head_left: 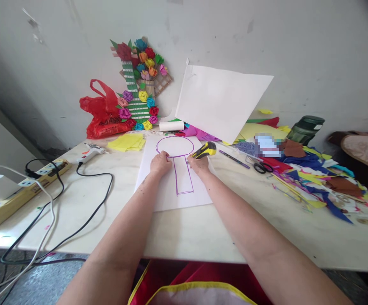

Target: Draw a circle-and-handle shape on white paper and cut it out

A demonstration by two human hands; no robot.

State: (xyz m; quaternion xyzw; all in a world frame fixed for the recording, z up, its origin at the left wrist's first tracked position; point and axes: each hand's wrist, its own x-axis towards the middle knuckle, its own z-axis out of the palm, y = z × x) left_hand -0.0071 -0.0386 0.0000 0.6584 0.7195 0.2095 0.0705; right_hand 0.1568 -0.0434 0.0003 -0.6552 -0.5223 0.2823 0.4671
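A white sheet (145, 190) lies on the table with a purple circle drawn on it and a long purple rectangle below. My right hand (199, 164) is closed round a yellow and black utility knife (206, 149). The knife slants, its tip end low at the rectangle's right line near the top; the blade itself is too small to make out. On the left of the rectangle, just under the circle, my left hand (161, 163) presses on the sheet with its fingers bent and apart from the knife. A purple-black pen (234, 159) lies right of the sheet.
Black scissors (263, 167), colourful scraps (323, 182) and a green bottle (306, 129) are at right. Left stand a glue gun (90, 153), a power strip (44, 176) and cords. Behind are yellow paper (126, 142), a red bag (103, 112), paper flowers (143, 95) and a white board (222, 101).
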